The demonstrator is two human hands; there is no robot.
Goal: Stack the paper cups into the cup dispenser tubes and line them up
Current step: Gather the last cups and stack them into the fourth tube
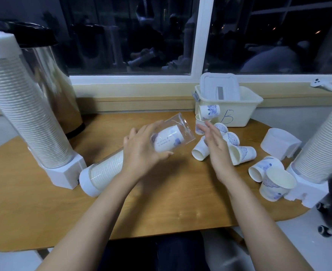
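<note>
At the table's left edge, a full dispenser tube is standing tilted in its white base, packed with ribbed white cups. Just beside that base, a clear tube is lying slanted toward the table's middle, with a cup stack filling its capped lower half. The left hand is wrapping thumb and fingers around it near the raised open mouth, where one blue-printed cup is sitting inside. The right hand is hovering flat and empty, fingers straight, over loose cups lying scattered toward the right edge, where another full tube is leaning.
</note>
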